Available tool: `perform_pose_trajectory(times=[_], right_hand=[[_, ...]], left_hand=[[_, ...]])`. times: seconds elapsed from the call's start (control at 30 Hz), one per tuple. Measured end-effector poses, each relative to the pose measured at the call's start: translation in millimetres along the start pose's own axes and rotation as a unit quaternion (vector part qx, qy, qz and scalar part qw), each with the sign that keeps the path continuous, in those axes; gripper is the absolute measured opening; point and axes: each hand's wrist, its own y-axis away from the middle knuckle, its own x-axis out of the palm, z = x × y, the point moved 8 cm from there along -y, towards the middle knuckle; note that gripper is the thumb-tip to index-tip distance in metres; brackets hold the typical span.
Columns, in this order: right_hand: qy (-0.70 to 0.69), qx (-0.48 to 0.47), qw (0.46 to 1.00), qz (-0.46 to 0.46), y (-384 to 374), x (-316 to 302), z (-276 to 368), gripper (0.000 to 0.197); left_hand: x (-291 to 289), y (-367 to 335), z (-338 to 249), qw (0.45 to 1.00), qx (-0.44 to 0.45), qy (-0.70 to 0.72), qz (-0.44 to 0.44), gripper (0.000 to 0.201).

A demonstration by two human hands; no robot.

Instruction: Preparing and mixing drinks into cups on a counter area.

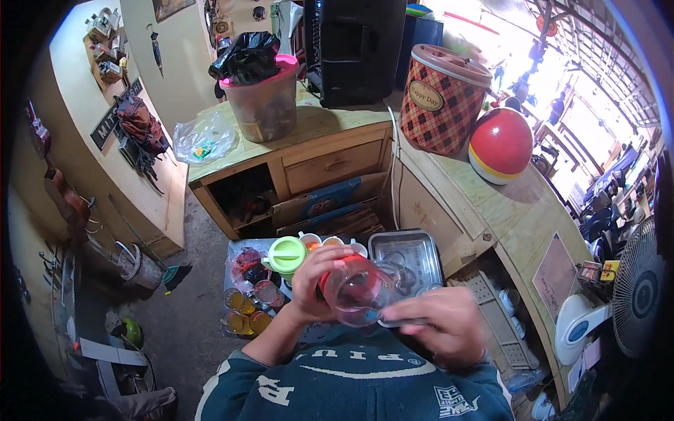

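My left hand [313,282] is wrapped round a clear jar [359,298] with a red part at its upper left. The jar is tilted in front of my chest. My right hand [449,319], a little blurred, is closed on a thin, light-coloured utensil [407,322] that looks like a spoon; its tip is by the jar's near right side. I cannot tell whether the tip is inside the jar or touching it from outside. Just beyond my left hand stands a pitcher with a light green lid [288,252]. Several white cups [333,241] stand beside it, partly hidden by my hand.
A rectangular metal tray [430,245] lies beyond the jar. Glasses with yellow-orange contents [239,302] stand at left, near a dark red plastic bag [247,266]. The wooden counter [330,133] bears a pink-rimmed bucket [263,105], a checked canister [444,98] and a red ball-shaped object [501,140].
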Motion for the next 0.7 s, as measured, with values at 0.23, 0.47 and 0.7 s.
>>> perform_pose_trajectory(times=[0.23,0.47,0.7], right_hand=[[-0.137,-0.025,0.989,0.041,6.2,8.8,-5.5,0.029],[-0.115,-0.135,0.984,0.021,2.7,10.1,18.2,0.031],[-0.038,-0.150,0.988,-0.007,3.3,20.6,16.6,0.025]], left_hand=[[-6.4,7.8,-10.9,0.987,0.066,-0.129,-0.067,0.070],[-9.8,17.8,-16.0,0.973,0.126,-0.160,-0.113,0.063],[-15.6,22.1,-20.1,0.964,0.140,-0.173,-0.144,0.060]])
